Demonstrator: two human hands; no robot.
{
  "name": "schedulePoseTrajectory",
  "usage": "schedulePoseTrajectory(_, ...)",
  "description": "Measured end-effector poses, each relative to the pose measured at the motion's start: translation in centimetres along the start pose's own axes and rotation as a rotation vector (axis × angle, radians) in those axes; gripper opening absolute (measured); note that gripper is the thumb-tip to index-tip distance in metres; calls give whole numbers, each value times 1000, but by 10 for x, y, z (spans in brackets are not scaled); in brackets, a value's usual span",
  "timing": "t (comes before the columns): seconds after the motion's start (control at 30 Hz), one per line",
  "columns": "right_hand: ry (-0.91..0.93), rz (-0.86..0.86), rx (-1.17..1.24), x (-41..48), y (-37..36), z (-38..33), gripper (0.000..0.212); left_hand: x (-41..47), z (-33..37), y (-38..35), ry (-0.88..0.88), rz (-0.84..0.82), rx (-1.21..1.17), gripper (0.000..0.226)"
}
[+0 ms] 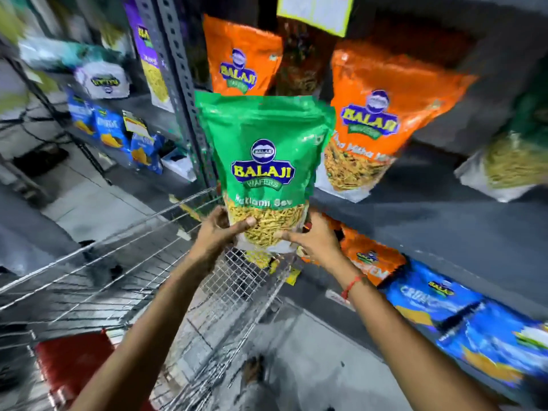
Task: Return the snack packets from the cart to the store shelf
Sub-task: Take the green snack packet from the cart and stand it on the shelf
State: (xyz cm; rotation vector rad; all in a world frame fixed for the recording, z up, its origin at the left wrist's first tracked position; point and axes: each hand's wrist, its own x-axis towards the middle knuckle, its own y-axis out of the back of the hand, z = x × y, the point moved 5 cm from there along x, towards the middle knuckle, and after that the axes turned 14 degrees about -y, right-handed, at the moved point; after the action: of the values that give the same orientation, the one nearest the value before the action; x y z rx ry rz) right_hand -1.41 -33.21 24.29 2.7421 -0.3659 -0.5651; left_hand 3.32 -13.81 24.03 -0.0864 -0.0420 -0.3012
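Grey store flooring (89, 200) runs beneath a wire shopping cart (124, 280), whose red handle bar (74, 360) sits nearest the viewer. Above the cart's far end, the left hand (219, 232) and right hand (314, 241) together hold a green snack packet (264, 161) upright by its lower, clear-windowed part; the left hand's thumb lies across the front with the fingers curled behind, and the right hand's thumb presses the bottom right corner, its fingers behind the pack. A red thread (351, 284) circles the right wrist. The packet is raised in front of the grey shelf (400, 209), clear of the cart. Beyond it, to the right, an orange packet (370, 120) stands on that shelf, and another orange packet (240, 57) shows behind the green one's top edge. Blue packets (462, 315) lie on the lower shelf at right; further blue packets (109, 129) sit on the blurred racks at far left.
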Motion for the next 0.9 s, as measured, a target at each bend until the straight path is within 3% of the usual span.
schedulePoseTrajectory(0.23,60,192,110,-50,120,25,46,-19,25,-114,-139,-307,-52,44)
schedulePoseTrajectory(0.37,65,280,146,-78,189,49,54,-22,22,-188,-179,-356,4,43)
schedulePoseTrajectory(0.57,70,431,237,-110,284,82,45,-17,19,-306,-249,-462,93,33)
schedulePoseTrajectory(0.9,-7,543,321,-110,354,125,56,1,2,-410,-226,-609,203,44)
